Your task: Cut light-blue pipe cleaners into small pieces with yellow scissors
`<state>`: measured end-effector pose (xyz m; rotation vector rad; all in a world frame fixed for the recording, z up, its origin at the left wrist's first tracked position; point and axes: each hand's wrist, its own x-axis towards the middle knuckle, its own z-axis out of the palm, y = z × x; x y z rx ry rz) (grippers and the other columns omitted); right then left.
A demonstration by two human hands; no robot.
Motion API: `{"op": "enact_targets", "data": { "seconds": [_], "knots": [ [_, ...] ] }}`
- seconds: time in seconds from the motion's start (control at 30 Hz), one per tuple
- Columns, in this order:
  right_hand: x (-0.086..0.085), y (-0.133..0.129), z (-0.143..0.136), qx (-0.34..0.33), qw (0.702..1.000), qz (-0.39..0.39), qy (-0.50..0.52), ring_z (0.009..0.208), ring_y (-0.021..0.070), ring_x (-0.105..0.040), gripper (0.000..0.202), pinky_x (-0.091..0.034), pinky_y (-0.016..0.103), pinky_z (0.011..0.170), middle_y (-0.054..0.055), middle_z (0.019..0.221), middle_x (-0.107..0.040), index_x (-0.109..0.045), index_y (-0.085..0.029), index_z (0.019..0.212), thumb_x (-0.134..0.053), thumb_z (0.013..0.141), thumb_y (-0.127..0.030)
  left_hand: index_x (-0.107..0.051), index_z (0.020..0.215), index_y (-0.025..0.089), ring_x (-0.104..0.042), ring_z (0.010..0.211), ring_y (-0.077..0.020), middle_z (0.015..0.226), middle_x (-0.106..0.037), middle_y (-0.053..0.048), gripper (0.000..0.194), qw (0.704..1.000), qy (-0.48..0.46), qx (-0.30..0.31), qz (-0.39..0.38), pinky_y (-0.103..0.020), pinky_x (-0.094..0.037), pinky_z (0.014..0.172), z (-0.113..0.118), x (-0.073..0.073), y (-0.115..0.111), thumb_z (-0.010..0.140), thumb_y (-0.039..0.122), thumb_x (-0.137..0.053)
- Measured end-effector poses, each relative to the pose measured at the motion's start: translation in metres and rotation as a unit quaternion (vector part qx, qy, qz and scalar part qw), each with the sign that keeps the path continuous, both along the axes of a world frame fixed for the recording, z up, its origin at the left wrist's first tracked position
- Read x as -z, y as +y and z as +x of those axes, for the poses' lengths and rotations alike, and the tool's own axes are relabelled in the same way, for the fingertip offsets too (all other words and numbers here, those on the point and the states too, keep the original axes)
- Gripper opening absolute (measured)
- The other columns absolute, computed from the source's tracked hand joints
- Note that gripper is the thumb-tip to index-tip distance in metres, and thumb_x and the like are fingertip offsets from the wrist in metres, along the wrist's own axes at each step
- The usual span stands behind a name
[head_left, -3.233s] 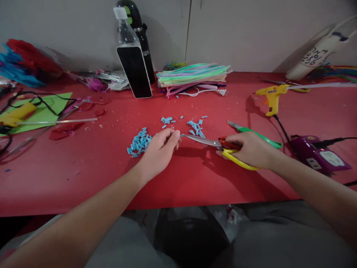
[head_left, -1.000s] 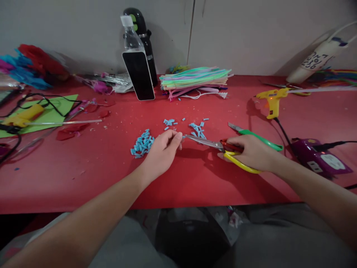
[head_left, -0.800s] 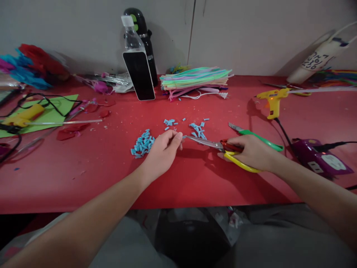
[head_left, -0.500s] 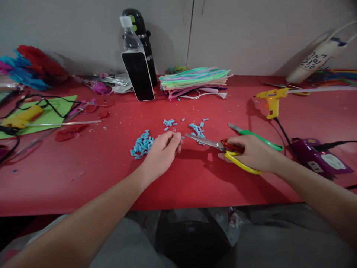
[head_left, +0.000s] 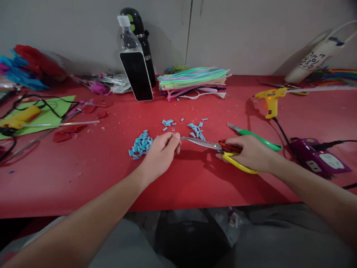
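Observation:
My left hand is closed in a pinch above the table, thumb against fingers. Whatever lies between the fingertips is too small or hidden to make out; a speck of blue shows beside them. My right hand grips scissors with one red and one yellow handle. Their blades look nearly closed, and the tips point left, right by my left fingertips. Left of my left hand lies a heap of short blue pieces. A smaller group of blue pieces lies behind the blades, and another cluster sits farther back.
A green-handled utility knife lies beyond my right hand, with a yellow glue gun and purple power strip farther right. At the back are a phone leaning on a bottle, and a bundle of pipe cleaners.
The scissors have moved slightly left, so their tips now reach my left fingertips. The blades look a little more closed. My left hand has hardly moved.

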<state>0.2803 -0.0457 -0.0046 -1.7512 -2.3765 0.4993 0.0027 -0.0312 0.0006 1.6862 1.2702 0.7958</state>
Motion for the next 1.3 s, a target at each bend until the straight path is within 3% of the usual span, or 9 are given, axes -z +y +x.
{"op": "enact_targets", "data": {
  "seconds": [0.4,0.67,0.77,0.93,1.03,1.17,1.3],
  "knots": [
    [0.002,0.003,0.001,0.004,1.0,0.007,0.014,0.053,0.0101,-0.031,0.039,-0.023,0.026,0.05,-0.005,0.055,-0.039,-0.044,-0.02,0.062,-0.058,0.078,-0.052,-0.049,0.065,0.019,-0.043,0.05,-0.0103,0.058,-0.047,0.002,0.043,1.0,-0.006,0.003,-0.01,-0.026,-0.033,0.052,-0.001,-0.003,0.0,0.096,0.047,-0.036],
    [0.001,0.003,-0.002,-0.006,1.0,0.006,0.01,0.052,0.0099,-0.031,0.038,-0.024,0.027,0.05,-0.004,0.056,-0.041,-0.043,-0.02,0.063,-0.055,0.082,-0.051,-0.055,0.069,0.018,-0.043,0.053,-0.0102,0.06,-0.053,0.001,0.035,0.983,0.117,-0.056,0.126,-0.024,-0.033,0.051,-0.036,-0.03,0.018,0.091,0.043,-0.046],
    [-0.002,0.003,-0.005,-0.001,1.0,0.012,0.008,0.051,0.0106,-0.031,0.04,-0.023,0.028,0.05,-0.003,0.054,-0.041,-0.039,-0.02,0.06,-0.056,0.081,-0.05,-0.061,0.075,0.017,-0.047,0.058,-0.0114,0.064,-0.058,0.0,0.033,0.966,0.158,-0.09,0.182,-0.024,-0.035,0.056,-0.04,-0.024,0.033,0.091,0.042,-0.047],
    [-0.002,0.002,-0.006,-0.001,1.0,0.023,0.005,0.051,0.0108,-0.033,0.037,-0.024,0.027,0.05,-0.003,0.055,-0.043,-0.039,-0.021,0.06,-0.056,0.08,-0.047,-0.065,0.096,0.016,-0.061,0.079,-0.0157,0.092,-0.07,-0.006,0.028,0.977,0.107,-0.102,0.156,-0.026,-0.045,0.071,-0.034,-0.012,0.053,0.091,0.036,-0.047],
    [-0.001,0.003,-0.005,0.002,1.0,0.022,0.019,0.052,0.0106,-0.034,0.037,-0.024,0.026,0.05,-0.003,0.055,-0.044,-0.044,-0.02,0.062,-0.057,0.08,-0.05,-0.064,0.092,0.017,-0.06,0.077,-0.0156,0.088,-0.069,-0.006,0.025,0.965,0.133,-0.127,0.186,-0.026,-0.044,0.07,-0.035,-0.011,0.054,0.091,0.036,-0.049],
    [-0.002,0.005,0.001,0.038,0.997,0.038,0.047,0.053,0.0104,-0.032,0.047,-0.024,0.026,0.05,-0.004,0.055,-0.037,-0.043,-0.02,0.059,-0.056,0.079,-0.061,-0.058,0.068,0.016,-0.055,0.07,-0.0146,0.078,-0.062,-0.005,0.04,0.942,0.224,-0.07,0.24,-0.027,-0.042,0.065,-0.028,-0.013,0.046,0.092,0.045,-0.045],
    [0.001,0.008,0.013,0.103,0.99,0.05,0.082,0.054,0.0099,-0.03,0.055,-0.023,0.025,0.049,-0.004,0.057,-0.034,-0.04,-0.02,0.058,-0.058,0.074,-0.07,-0.064,0.087,0.017,-0.058,0.091,-0.019,0.098,-0.062,-0.006,0.024,0.93,0.233,0.047,0.28,-0.032,-0.045,0.082,-0.007,-0.01,0.035,0.091,0.037,-0.05]
  ]
}}
